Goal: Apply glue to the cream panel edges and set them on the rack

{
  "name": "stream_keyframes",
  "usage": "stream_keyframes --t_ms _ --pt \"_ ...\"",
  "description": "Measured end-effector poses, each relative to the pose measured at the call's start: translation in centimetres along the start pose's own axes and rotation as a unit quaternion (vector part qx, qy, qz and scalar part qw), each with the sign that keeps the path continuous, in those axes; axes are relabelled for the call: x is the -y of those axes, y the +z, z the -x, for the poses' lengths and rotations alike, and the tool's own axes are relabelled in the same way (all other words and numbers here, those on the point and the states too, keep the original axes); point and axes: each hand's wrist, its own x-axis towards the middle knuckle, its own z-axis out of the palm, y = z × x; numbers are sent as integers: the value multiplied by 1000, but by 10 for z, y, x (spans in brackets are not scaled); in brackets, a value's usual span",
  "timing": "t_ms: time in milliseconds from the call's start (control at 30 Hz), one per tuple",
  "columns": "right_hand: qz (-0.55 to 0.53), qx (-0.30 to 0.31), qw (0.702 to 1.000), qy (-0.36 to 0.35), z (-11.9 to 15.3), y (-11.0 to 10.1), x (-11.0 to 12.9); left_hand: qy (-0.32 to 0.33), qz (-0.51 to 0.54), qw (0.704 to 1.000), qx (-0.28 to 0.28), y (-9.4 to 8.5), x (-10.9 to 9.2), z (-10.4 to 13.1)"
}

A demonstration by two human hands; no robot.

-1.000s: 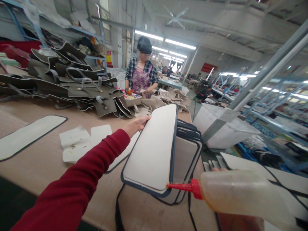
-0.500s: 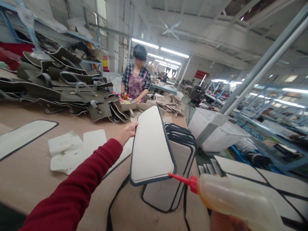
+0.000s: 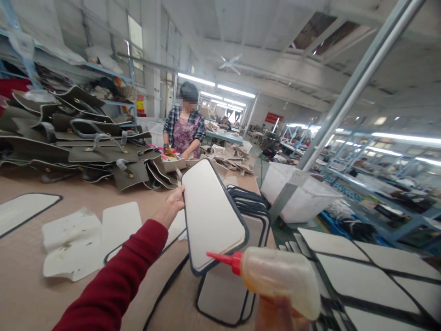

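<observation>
My left hand [image 3: 176,200] grips the left edge of a white panel with dark blue edging [image 3: 210,214], holding it tilted above the table. From below, my right hand [image 3: 280,310] is wrapped round a glue bottle [image 3: 279,276] of cloudy plastic with amber liquid inside; part of this hand is out of frame. The bottle's red nozzle [image 3: 223,259] points left, its tip at the panel's lower edge. Beneath and behind the panel lies a fanned stack of similar edged panels [image 3: 253,225].
Brown bag pieces with handles [image 3: 93,142] are heaped at the back left. Stained white sheets [image 3: 74,243] lie on the table [image 3: 24,285]. A co-worker [image 3: 186,128] stands across it. At right are a white bin [image 3: 296,193], a slanted metal post [image 3: 320,138] and more edged panels [image 3: 365,276].
The nozzle tip has travelled left along the panel's lower edge, from its right corner. The held panel has turned slightly, and the whole view has shifted.
</observation>
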Motion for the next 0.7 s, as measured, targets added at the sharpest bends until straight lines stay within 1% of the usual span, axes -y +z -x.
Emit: stream_keyframes --t_ms 67,133,233,300,433,567,700 --pt "-56 -28 998 -5 -9 15 4 40 -9 999 -2 0 -5 1" --pt "-93 -51 994 -10 -26 26 18 87 -20 996 -3 -1 -11 4" --pt "-115 -94 989 5 -54 31 46 149 -40 988 9 -6 -17 12" --pt "-113 -114 987 14 -68 32 60 167 -57 984 29 -9 -18 19" --pt "-106 -126 986 10 -80 39 74 150 -112 977 99 -13 -14 35" --pt "-99 -101 989 -45 -88 52 78 109 -160 967 164 -12 -12 49" --pt "-63 -82 990 -93 -96 57 76 81 -202 955 201 -11 -14 60"
